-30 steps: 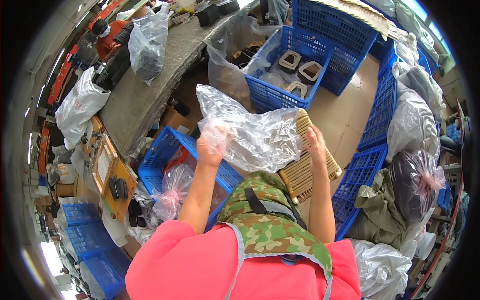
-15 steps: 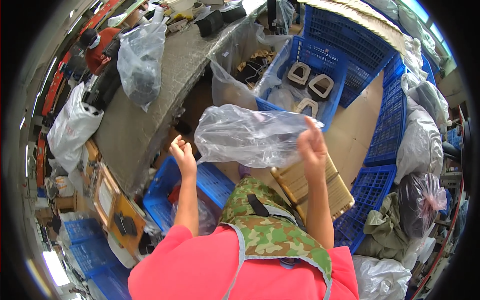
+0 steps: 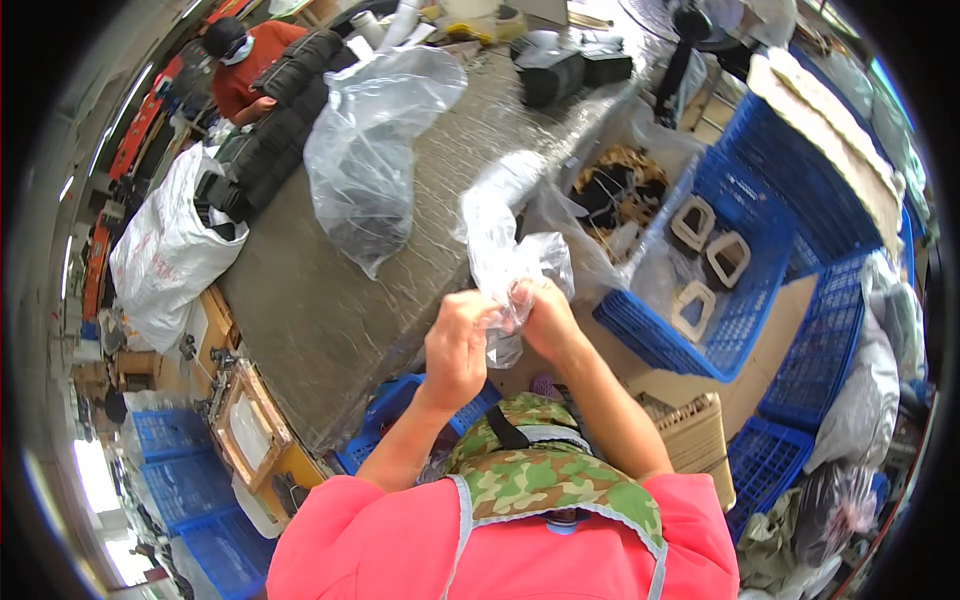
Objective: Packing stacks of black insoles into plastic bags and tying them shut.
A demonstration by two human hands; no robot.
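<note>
Far left: white sack (image 3: 165, 255) leans at the table edge, dark packed items beside it; a person in a red top (image 3: 255, 65) works at the far end. Grey worktable (image 3: 330, 320) runs through the middle, a clear bag with dark contents (image 3: 365, 165) lying on it, well apart from the hands.

Centre: left hand (image 3: 455, 345) is closed, fingers curled onto the lower end of the clear plastic bag (image 3: 500, 240). Right hand (image 3: 545, 315) pinches the same bunched plastic just beside it; both hands touch at the bag's gathered end. The bag rises from the hands as a twisted, crumpled column above the table edge, looks empty, mouth not visible.

The step in hand looks like gathering or working that bunched end. To do it well: keep both pinches close together, keep the film taut between them, avoid tearing the thin plastic, hold the bag off the table so it does not snag.

Right: blue crate (image 3: 740, 270) holds pale frame-shaped pieces (image 3: 725, 255), another clear bag with dark items (image 3: 620, 190) next to it, more blue crates and filled bags at the far right.
</note>
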